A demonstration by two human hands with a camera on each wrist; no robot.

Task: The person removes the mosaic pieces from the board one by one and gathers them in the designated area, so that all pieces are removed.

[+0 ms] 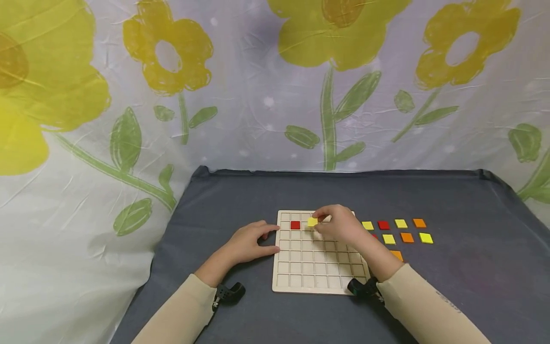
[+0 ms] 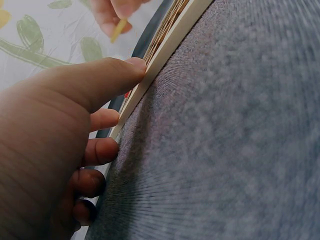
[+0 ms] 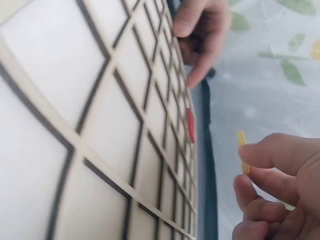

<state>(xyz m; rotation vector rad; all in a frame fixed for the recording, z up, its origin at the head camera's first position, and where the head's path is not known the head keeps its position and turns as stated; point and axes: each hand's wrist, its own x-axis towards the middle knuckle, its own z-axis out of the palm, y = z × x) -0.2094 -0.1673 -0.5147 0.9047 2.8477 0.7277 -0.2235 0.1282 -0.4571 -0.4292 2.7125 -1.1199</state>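
Observation:
A pale wooden grid board (image 1: 296, 282) lies on the dark cloth. One red tile (image 1: 295, 225) sits in a cell near its upper left. My right hand (image 1: 341, 225) pinches a yellow tile (image 1: 312, 221) between thumb and fingers; in the right wrist view this yellow tile (image 3: 243, 152) is held edge-on, apart from the board. My left hand (image 1: 247, 242) touches the board's left edge with the thumb and index finger. In the left wrist view, the left thumb (image 2: 120, 75) rests against the wooden rim.
Right of the board lie several loose tiles: yellow ones (image 1: 401, 223), red ones (image 1: 384, 225) and orange ones (image 1: 419, 222). My right forearm partly hides some of them. Behind the dark cloth (image 1: 472, 248) hangs a flower-printed curtain (image 1: 253, 105).

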